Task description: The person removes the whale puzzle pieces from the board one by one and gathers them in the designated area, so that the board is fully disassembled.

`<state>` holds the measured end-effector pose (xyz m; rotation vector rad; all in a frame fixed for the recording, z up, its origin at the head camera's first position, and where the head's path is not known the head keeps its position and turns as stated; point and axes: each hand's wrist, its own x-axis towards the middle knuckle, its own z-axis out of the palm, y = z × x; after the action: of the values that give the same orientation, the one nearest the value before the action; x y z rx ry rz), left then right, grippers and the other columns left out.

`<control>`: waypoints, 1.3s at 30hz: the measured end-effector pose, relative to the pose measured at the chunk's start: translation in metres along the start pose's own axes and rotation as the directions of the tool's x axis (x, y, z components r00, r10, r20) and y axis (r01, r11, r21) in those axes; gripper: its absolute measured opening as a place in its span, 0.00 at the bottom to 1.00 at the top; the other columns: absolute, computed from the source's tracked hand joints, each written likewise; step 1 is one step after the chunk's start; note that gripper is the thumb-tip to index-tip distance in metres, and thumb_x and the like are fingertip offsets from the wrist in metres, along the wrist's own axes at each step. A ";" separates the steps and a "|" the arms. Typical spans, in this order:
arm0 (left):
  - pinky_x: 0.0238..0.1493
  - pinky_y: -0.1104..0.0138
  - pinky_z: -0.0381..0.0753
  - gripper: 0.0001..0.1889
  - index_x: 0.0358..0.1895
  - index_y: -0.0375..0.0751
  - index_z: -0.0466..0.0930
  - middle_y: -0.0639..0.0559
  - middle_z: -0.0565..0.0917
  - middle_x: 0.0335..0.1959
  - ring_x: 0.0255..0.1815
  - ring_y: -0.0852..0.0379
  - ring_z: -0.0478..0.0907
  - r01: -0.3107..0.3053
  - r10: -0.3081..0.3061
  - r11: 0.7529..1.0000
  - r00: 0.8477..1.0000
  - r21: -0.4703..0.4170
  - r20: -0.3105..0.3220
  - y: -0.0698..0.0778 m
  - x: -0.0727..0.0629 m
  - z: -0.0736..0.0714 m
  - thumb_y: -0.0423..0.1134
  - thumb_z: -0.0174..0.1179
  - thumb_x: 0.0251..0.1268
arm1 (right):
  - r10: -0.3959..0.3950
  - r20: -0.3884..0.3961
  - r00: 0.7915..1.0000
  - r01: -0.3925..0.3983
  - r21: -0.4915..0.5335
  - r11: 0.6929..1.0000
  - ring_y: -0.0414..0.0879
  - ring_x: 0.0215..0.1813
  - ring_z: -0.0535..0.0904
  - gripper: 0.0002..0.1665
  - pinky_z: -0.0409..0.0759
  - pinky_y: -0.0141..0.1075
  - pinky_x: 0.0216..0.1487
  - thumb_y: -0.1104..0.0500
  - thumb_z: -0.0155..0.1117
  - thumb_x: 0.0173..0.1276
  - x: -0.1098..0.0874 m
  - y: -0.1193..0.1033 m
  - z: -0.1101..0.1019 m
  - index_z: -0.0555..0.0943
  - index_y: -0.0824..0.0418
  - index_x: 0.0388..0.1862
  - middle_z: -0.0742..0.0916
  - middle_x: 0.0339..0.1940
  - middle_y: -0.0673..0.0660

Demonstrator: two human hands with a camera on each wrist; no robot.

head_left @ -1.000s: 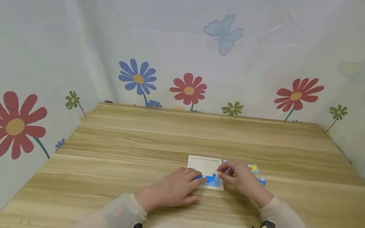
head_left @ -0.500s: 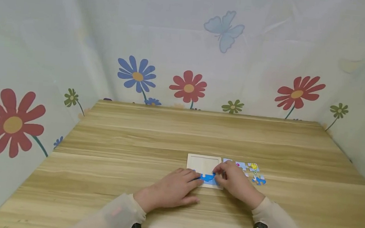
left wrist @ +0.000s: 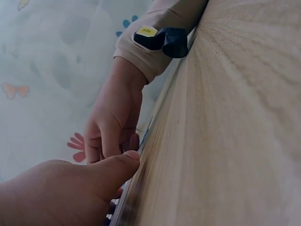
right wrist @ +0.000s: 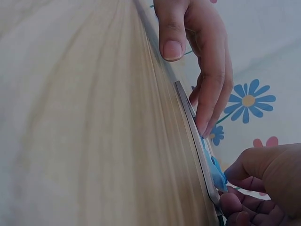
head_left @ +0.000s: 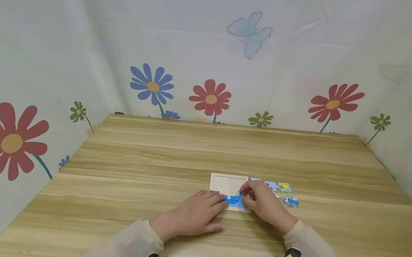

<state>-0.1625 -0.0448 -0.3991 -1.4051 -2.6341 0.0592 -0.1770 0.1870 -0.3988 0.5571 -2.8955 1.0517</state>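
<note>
A small wooden puzzle tray (head_left: 226, 185) lies on the table, with blue jigsaw pieces (head_left: 232, 199) along its near side. My left hand (head_left: 198, 211) lies flat at the tray's near left, its fingertips resting on the pieces there. From the right, my right hand (head_left: 266, 204) reaches over the tray's near right corner. In the right wrist view, its thumb and forefinger pinch the edge of a blue puzzle piece (right wrist: 217, 175) inside the rim, and the left fingertips press farther along. The right fingers partly cover that corner in the head view.
Several loose puzzle pieces lie right of the tray, among them one with a yellow sun (head_left: 285, 186), a blue-and-white one (head_left: 291, 201) and one with a pink swirl (head_left: 270, 186). A flower-printed cloth (head_left: 184, 39) hangs behind the wood-grain table (head_left: 132, 154).
My right hand has moved slightly left and closed its fingers at the blue piece in the tray's right corner, uncovering more loose pieces. The left hand stays almost still on the tray.
</note>
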 end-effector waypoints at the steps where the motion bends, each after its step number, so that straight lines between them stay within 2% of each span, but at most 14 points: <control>1: 0.66 0.57 0.71 0.31 0.65 0.47 0.71 0.51 0.74 0.66 0.67 0.53 0.70 0.001 -0.001 1.000 1.000 -0.002 0.002 0.000 0.000 0.000 0.63 0.46 0.69 | -0.005 0.003 1.000 0.005 0.006 1.000 0.39 0.30 0.69 0.07 0.69 0.28 0.30 0.66 0.60 0.62 0.000 0.000 0.000 0.79 0.61 0.39 0.82 0.34 0.52; 5: 0.67 0.57 0.71 0.31 0.65 0.47 0.71 0.51 0.73 0.66 0.67 0.53 0.70 0.004 -0.004 1.000 1.000 -0.009 0.009 0.000 0.000 -0.001 0.63 0.47 0.69 | -0.022 0.004 1.000 0.022 0.026 0.999 0.37 0.27 0.69 0.06 0.69 0.28 0.28 0.66 0.60 0.63 0.000 0.000 -0.002 0.78 0.61 0.39 0.81 0.31 0.51; 13: 0.67 0.57 0.71 0.30 0.65 0.47 0.71 0.51 0.74 0.66 0.67 0.53 0.70 0.003 -0.003 1.000 1.000 0.001 0.004 0.000 0.000 0.000 0.63 0.46 0.70 | -0.028 -0.056 0.998 0.031 0.059 0.998 0.35 0.26 0.69 0.04 0.70 0.27 0.28 0.66 0.62 0.64 -0.001 -0.003 -0.006 0.79 0.60 0.38 0.82 0.29 0.51; 23: 0.68 0.57 0.70 0.30 0.66 0.48 0.70 0.52 0.73 0.66 0.67 0.53 0.69 0.008 -0.008 1.000 1.000 -0.024 0.013 0.000 -0.001 0.004 0.63 0.46 0.70 | 0.003 -0.024 1.000 0.001 0.177 0.984 0.37 0.25 0.70 0.04 0.71 0.27 0.25 0.66 0.61 0.66 -0.004 -0.002 -0.023 0.80 0.64 0.39 0.83 0.31 0.56; 39: 0.67 0.57 0.71 0.30 0.65 0.47 0.71 0.51 0.74 0.65 0.66 0.53 0.70 -0.006 0.006 1.000 1.000 -0.003 -0.016 0.000 -0.001 0.002 0.62 0.48 0.70 | 0.017 0.044 0.999 -0.023 0.157 0.987 0.38 0.24 0.67 0.06 0.69 0.28 0.22 0.63 0.60 0.68 -0.018 0.007 -0.067 0.79 0.64 0.42 0.80 0.32 0.56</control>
<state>-0.1624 -0.0450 -0.4015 -1.4090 -2.6183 0.0453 -0.1698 0.2398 -0.3539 0.5628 -2.8762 1.2961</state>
